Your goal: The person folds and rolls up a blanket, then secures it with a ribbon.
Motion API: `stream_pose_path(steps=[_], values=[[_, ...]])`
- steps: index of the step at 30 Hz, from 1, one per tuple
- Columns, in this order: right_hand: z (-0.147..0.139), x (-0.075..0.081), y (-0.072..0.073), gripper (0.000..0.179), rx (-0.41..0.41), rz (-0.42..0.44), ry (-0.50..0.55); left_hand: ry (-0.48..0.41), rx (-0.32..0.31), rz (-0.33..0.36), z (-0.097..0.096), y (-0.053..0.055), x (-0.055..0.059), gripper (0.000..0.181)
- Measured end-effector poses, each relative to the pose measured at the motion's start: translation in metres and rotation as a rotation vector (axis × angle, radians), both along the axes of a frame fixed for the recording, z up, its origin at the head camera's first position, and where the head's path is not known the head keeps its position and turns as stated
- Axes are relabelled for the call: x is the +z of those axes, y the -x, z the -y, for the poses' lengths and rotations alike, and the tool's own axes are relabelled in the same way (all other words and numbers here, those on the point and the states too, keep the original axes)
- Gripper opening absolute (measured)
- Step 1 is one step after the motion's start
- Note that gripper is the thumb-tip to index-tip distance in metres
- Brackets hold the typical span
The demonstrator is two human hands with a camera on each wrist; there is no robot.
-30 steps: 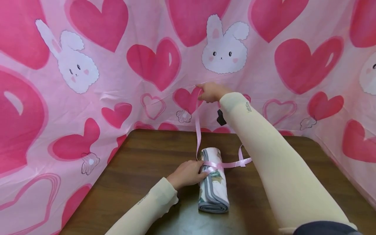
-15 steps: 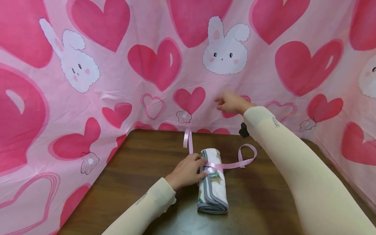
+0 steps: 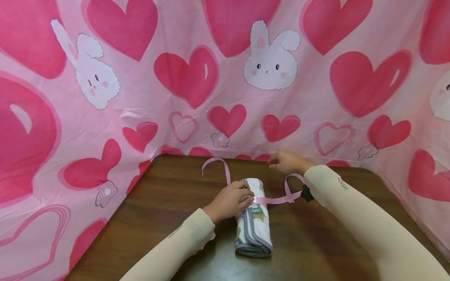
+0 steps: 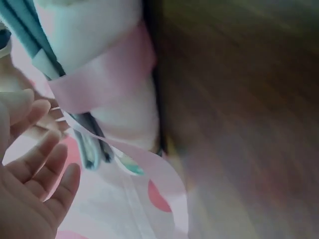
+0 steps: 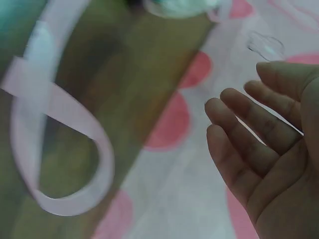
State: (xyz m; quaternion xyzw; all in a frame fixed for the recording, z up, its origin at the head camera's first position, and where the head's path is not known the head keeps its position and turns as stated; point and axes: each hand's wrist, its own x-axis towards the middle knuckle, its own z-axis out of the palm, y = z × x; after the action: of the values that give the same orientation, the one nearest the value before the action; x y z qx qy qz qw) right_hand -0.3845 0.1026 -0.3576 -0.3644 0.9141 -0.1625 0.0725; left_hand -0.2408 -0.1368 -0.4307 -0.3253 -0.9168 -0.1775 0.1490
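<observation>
Left hand (image 3: 228,199), one: at the near-left flank of the rolled cloth, fingers (image 4: 51,167) bent and parted. From above they lap over the ribbon crossing; the left wrist view shows gaps between them just beside the roll (whether a fingertip touches, cannot tell).

Right hand (image 3: 290,161), one: beyond the rolled cloth and to its right, fingers slightly bent, a little apart, palm bare in the right wrist view, well apart from the roll.

Ribbon (image 3: 277,201), one, pink, satin: bound round the middle of the rolled cloth. One tail arches up past its far left side; the other runs off to its right, ending in a loop. The right wrist view gives that loop whole, cut end crossing the strip; the head view has part of it behind a black fitting (image 3: 307,193) at the right sleeve (image 3: 325,181).

Rolled cloth (image 3: 261,234), one: white, printed, grey-edged, lying lengthwise on the worktop (image 3: 309,242).

Backdrop (image 3: 232,84), pink, hearts and rabbits: behind the rolled cloth.
</observation>
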Motion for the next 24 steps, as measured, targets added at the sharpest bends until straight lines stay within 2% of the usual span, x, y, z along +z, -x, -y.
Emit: stream_pose_path(steps=[2,5,8,12,17,20,24], values=[[-0.001,-0.011,-0.007,0.011,0.007,0.057,-0.008,0.007,-0.018,-0.022,-0.004,0.001,0.001,0.013],[0.000,-0.026,-0.015,0.013,0.013,0.165,-0.031,0.006,-0.030,0.004,-0.007,0.003,0.001,0.012],[0.003,-0.041,-0.022,0.014,0.036,0.237,-0.064,-0.022,-0.023,0.077,-0.008,0.006,0.000,0.010],[0.005,-0.055,-0.029,0.012,0.084,0.260,-0.130,-0.096,-0.008,0.201,-0.006,0.011,-0.004,0.011],[0.006,-0.063,-0.034,0.014,0.083,0.317,-0.141,-0.165,0.019,0.359,-0.001,0.014,-0.009,0.016],[0.005,-0.064,-0.036,0.008,0.116,0.328,-0.107,-0.159,0.041,0.406,0.002,0.013,-0.009,0.011],[0.002,-0.062,-0.038,0.016,0.142,0.325,-0.053,-0.178,0.063,0.504,0.003,0.012,-0.007,0.017]])
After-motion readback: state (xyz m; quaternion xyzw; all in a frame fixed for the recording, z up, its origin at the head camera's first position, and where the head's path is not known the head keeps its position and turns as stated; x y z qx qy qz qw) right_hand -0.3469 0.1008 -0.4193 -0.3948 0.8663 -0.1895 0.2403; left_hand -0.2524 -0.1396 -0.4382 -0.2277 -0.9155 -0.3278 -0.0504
